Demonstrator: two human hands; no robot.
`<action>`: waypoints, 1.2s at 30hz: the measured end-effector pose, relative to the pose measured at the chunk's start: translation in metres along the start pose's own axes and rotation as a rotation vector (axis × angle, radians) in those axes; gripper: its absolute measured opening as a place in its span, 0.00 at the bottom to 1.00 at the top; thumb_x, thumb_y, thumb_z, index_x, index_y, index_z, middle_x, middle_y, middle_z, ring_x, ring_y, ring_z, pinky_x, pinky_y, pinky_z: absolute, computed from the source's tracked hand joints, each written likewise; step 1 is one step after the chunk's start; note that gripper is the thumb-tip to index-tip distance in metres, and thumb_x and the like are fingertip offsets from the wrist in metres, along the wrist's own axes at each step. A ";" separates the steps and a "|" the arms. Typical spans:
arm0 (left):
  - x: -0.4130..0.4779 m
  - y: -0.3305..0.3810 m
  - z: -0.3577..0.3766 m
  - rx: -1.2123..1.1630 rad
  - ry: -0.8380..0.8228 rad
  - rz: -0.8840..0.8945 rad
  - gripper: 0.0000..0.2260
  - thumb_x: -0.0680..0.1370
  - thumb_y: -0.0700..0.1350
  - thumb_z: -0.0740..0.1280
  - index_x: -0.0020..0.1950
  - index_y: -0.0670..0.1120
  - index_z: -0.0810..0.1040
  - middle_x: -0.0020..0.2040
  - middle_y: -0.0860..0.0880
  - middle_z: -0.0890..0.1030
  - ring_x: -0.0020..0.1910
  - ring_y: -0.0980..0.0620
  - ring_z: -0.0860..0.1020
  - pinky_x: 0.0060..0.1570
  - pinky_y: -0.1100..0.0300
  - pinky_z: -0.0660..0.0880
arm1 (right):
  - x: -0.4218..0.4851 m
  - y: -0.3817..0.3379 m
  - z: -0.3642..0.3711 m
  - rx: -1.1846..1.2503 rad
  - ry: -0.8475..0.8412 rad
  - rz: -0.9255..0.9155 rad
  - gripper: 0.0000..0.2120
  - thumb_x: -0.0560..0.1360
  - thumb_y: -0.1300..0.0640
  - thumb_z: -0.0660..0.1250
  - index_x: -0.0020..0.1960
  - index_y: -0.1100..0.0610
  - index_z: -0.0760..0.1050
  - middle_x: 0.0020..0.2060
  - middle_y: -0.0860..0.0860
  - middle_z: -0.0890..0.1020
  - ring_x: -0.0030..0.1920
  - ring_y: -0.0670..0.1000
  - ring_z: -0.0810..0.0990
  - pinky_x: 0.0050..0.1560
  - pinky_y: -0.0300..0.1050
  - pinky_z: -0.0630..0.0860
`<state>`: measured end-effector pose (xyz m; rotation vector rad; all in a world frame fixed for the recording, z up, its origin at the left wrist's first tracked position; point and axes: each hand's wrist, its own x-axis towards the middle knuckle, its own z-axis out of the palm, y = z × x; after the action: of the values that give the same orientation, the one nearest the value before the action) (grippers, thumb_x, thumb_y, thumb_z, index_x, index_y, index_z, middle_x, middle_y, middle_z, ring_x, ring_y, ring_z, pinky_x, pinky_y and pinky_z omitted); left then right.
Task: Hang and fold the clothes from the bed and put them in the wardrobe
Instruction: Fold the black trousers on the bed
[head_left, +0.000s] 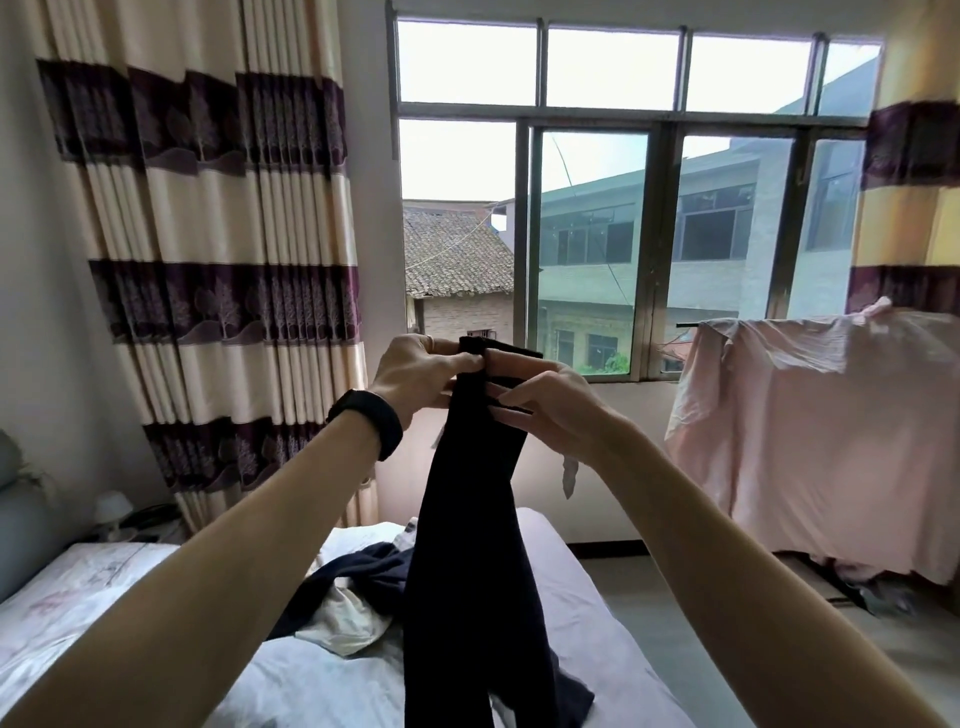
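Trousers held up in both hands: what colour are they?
Plain black trousers, no pattern; clearest in the head view.

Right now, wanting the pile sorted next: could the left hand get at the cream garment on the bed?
Probably not yet: the left hand pinches the dark trousers, held up with the right hand; the cream garment lies partly exposed below.

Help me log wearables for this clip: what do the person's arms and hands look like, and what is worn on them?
Both forearms are bare, with no sleeves in view. The left hand and right hand wear no gloves. A wide black band, like a fitness tracker or watch, wraps the left wrist. Nothing else worn shows plainly.
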<state>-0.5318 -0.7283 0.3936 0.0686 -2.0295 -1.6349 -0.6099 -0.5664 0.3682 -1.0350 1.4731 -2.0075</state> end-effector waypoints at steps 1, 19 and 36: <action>-0.001 0.000 -0.002 0.003 0.015 0.002 0.09 0.73 0.38 0.76 0.53 0.41 0.83 0.48 0.43 0.86 0.44 0.45 0.86 0.42 0.54 0.83 | -0.001 0.003 -0.004 -0.001 0.021 -0.008 0.24 0.74 0.76 0.62 0.64 0.57 0.81 0.60 0.55 0.84 0.61 0.56 0.82 0.62 0.51 0.79; -0.008 0.048 -0.084 0.210 0.293 0.260 0.11 0.82 0.39 0.64 0.63 0.41 0.79 0.58 0.45 0.83 0.59 0.46 0.81 0.66 0.46 0.74 | 0.029 -0.036 0.029 -0.491 0.520 -0.407 0.06 0.77 0.45 0.72 0.51 0.46 0.80 0.47 0.46 0.85 0.46 0.47 0.85 0.46 0.41 0.81; -0.117 0.118 -0.059 0.514 0.604 0.581 0.17 0.85 0.54 0.56 0.71 0.48 0.70 0.46 0.55 0.80 0.44 0.57 0.78 0.46 0.68 0.72 | -0.058 -0.094 0.093 -0.709 0.673 -0.592 0.12 0.80 0.37 0.60 0.52 0.45 0.72 0.41 0.35 0.76 0.44 0.40 0.77 0.47 0.42 0.73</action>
<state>-0.3727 -0.7080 0.4671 0.1232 -1.7107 -0.6154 -0.4942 -0.5494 0.4530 -1.2206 2.6155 -2.4388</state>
